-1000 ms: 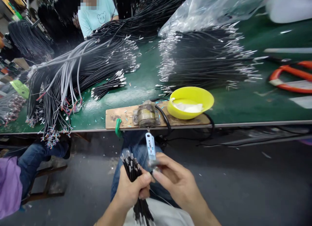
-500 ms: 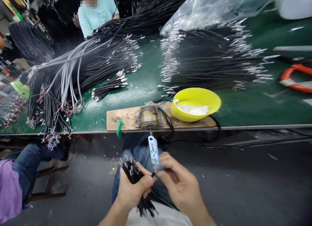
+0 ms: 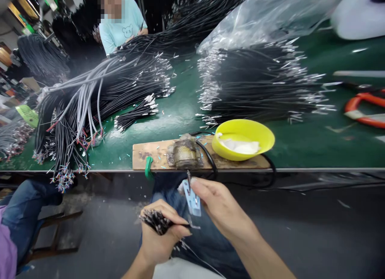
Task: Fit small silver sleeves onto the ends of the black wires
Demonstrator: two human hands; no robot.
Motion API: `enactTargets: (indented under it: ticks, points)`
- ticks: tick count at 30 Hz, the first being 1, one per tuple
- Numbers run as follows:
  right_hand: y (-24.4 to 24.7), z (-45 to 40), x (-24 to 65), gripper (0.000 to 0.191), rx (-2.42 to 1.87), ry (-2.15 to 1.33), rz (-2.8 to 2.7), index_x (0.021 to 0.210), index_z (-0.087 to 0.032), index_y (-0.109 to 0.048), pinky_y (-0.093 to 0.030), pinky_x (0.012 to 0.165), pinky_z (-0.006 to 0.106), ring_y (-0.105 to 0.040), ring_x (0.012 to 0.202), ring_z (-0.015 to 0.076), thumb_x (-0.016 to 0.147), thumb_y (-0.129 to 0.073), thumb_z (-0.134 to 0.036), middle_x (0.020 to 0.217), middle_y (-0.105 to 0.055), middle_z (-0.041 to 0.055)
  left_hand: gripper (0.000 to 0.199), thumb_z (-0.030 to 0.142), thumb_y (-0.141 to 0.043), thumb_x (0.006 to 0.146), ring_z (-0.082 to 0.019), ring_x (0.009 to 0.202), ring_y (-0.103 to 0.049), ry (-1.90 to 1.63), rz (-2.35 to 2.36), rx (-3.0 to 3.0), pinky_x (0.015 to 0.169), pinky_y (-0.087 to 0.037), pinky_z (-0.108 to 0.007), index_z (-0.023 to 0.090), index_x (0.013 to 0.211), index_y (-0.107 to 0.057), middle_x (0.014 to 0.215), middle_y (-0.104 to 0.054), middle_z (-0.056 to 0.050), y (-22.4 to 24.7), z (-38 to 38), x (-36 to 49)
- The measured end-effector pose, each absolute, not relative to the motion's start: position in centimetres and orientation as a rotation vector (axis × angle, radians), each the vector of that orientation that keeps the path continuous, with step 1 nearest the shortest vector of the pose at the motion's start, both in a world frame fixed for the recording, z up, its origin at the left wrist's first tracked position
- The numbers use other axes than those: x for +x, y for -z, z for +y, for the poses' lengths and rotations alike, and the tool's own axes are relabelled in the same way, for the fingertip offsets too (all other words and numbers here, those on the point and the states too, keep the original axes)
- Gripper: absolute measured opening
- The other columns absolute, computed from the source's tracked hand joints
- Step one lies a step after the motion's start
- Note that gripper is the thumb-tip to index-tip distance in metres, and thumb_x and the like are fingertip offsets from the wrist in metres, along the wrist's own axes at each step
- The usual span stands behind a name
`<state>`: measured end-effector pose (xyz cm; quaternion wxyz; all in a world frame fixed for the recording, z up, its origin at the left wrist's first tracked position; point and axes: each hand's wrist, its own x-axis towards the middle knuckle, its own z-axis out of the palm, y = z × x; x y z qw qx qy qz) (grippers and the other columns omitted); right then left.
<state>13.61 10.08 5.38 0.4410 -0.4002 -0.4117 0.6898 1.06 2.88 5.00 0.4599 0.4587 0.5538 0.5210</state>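
My left hand (image 3: 158, 241) is closed around a bundle of short black cables (image 3: 157, 221), their stripped ends pointing up and left. One cable is held apart between thumb and forefinger, its bare wires (image 3: 194, 227) reaching right, just below a light-blue clothes peg (image 3: 192, 202). The peg hangs from the shaft of a small motor (image 3: 185, 153) at the table edge. My right hand (image 3: 221, 204) pinches the upper part of the peg; some of its fingers are hidden behind it.
The motor sits on a wooden board (image 3: 141, 155) beside a yellow bowl (image 3: 258, 140) with white material inside. Black cables (image 3: 255, 82) lie piled on the green table (image 3: 306, 146). Orange-handled scissors (image 3: 357, 110) lie right. A co-worker (image 3: 123, 30) sits across; another person's leg (image 3: 30, 206) shows left.
My right hand has moved from the cable end at the peg's lower tip up to the peg's upper part. The left hand has tilted the bundle, and loose wires now show below the peg.
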Motion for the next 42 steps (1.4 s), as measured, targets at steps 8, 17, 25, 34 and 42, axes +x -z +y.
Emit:
enactTargets:
  ticks: [8,17,25,34,42]
  points:
    - [-3.4,8.8,12.2,0.042,-0.84,-1.893,-0.549,0.053,-0.015,-0.06,-0.037,0.041,0.02,-0.045,0.045,0.0102,0.057,-0.072,-0.055,0.048,-0.051,-0.0011,0.021,0.037,-0.074,0.061,-0.016,0.057,-0.057,-1.286,1.346,1.081,0.058,-0.046,-0.029,0.017,0.056,-0.068,0.058,-0.062,-0.004,-4.7,3.8,2.1]
    - [-1.6,8.1,13.4,0.05,-0.84,-1.936,-0.551,0.061,-0.017,-0.067,-0.043,0.047,0.028,-0.053,0.049,0.0165,0.07,-0.055,-0.064,0.049,-0.057,0.0033,0.021,0.037,-0.072,0.062,-0.017,0.058,-0.057,-1.188,1.363,1.061,0.06,-0.047,-0.03,0.017,0.058,-0.07,0.06,-0.063,-0.005,-4.9,3.1,1.8]
    - [-1.3,4.7,16.1,0.01,-1.117,-1.074,-1.133,0.067,-0.021,-0.063,-0.041,0.049,0.024,-0.05,0.054,0.014,0.075,-0.064,-0.026,0.06,-0.056,0.0006,0.015,0.031,-0.069,0.067,-0.017,0.066,-0.057,-1.119,1.418,1.023,0.065,-0.046,-0.029,0.017,0.065,-0.07,0.072,-0.064,-0.006,-4.9,1.7,2.0]
    - [-3.9,4.2,15.2,0.015,-0.884,-0.797,-1.622,0.071,-0.02,-0.058,-0.044,0.053,0.027,-0.051,0.06,0.0159,0.078,-0.054,-0.008,0.061,-0.056,0.0016,0.017,0.028,-0.072,0.059,-0.009,0.05,-0.044,-0.919,1.439,0.776,0.048,-0.038,-0.023,0.014,0.064,-0.063,0.055,-0.052,0.002,-3.9,0.1,2.4]
    - [-3.3,4.0,15.2,0.005,-0.875,-0.89,-1.629,0.075,-0.022,-0.062,-0.046,0.057,0.03,-0.055,0.063,0.019,0.075,-0.063,-0.017,0.065,-0.062,0.003,0.028,0.031,-0.074,0.055,-0.007,0.045,-0.039,-0.843,1.435,0.732,0.043,-0.032,-0.021,0.015,0.056,-0.052,0.048,-0.045,0.005,-4.2,0.1,2.7]
